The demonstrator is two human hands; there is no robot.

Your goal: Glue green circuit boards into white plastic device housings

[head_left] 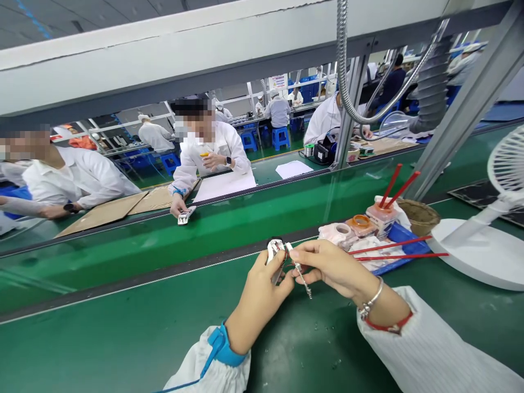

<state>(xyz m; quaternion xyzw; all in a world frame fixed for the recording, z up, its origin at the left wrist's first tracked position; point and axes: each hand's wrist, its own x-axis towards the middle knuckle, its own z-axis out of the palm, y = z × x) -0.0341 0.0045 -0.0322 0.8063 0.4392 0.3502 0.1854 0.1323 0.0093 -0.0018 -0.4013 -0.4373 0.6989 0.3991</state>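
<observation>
My left hand (pixel 262 278), with a blue strap at its wrist, grips a small white plastic housing (pixel 275 248) with dark and reddish wires showing at its opening. Right beside it, my right hand (pixel 327 265) pinches a narrow white strip-like part (pixel 298 266) that slants down to a thin metallic end. Both parts are held close together above the green bench (pixel 172 333). Thin wires appear to run between them, though the fingers hide where they join.
A blue tray (pixel 399 234) holds jars, wipes and red sticks (pixel 393 248). To its right stands a white fan (pixel 478 251). Beyond the green conveyor belt (pixel 135 245), a co-worker's hand (pixel 178 206) holds a similar white part (pixel 187 216). A metal post (pixel 462 103) rises at the right.
</observation>
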